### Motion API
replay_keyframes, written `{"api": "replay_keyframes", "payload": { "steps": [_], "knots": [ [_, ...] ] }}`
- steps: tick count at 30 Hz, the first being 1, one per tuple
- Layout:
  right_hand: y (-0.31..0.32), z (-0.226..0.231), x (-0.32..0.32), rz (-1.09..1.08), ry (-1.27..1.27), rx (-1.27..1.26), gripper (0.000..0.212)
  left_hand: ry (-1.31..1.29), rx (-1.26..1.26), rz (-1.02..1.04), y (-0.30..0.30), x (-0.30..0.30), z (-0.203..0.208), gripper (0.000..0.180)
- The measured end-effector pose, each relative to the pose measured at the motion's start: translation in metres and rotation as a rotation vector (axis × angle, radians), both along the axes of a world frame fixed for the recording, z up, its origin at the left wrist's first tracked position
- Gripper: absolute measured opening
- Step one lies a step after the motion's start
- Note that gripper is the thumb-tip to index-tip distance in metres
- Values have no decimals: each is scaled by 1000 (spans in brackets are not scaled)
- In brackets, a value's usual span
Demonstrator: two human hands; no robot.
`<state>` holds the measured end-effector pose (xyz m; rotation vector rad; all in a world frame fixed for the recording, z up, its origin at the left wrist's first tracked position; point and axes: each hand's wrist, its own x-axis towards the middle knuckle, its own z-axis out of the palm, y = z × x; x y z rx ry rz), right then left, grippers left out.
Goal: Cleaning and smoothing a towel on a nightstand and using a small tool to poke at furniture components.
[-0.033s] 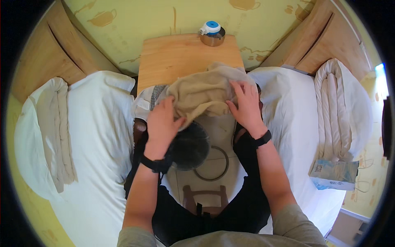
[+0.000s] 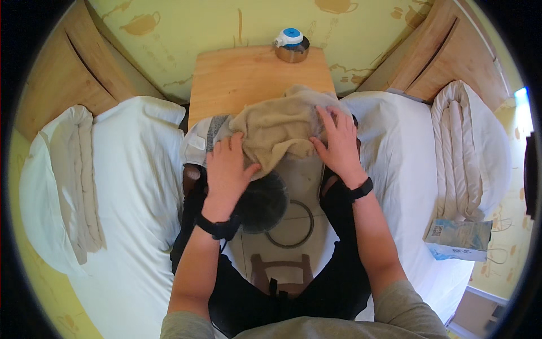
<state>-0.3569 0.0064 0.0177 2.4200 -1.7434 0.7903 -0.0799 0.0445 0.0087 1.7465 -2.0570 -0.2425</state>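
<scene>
A rumpled tan cloth (image 2: 276, 127) lies bunched over the near edge of a small wooden table (image 2: 226, 79). My left hand (image 2: 228, 166) rests at its left lower side with fingers stretched, the thumb apart and touching the fabric. On the right end of the cloth lies my right hand (image 2: 340, 144), its fingers spread and its thumb held away from them. Left of the tan cloth, partly under it, shows a grey and white cloth (image 2: 197, 141) with a pale label. I cannot tell whether these are garments or towels.
White-covered beds flank me, the left bed (image 2: 132, 186) and the right bed (image 2: 389, 164). A metal bowl (image 2: 292, 55) holding a blue-and-white object (image 2: 291, 37) stands on the table. Below are a dark round basin (image 2: 262, 206) and a ring (image 2: 307, 226). A paper bag (image 2: 460, 240) sits right.
My left hand has shifted slightly right, its fingers flatter over the edge of the cloth. The cloth's left part has moved a little. My right hand stays almost in place.
</scene>
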Motion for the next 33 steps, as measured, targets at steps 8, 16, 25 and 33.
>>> {"api": "replay_keyframes", "payload": {
  "steps": [8, 16, 25, 33],
  "knots": [
    [9, -25, 17, 71, 158, 126, 74, -152, 38, -14, 12, -21, -8, 81],
    [20, -21, 42, 266, 17, 154, 68, -161, 48, 130, -34, 41, -29, 69],
    [-11, -43, -4, -70, -28, 15, 62, -323, 2, 59, -31, 17, -40, 70],
    [12, -37, 58, 192, -87, 47, 60, -436, 65, -66, -24, 13, -34, 69]
  ]
}}
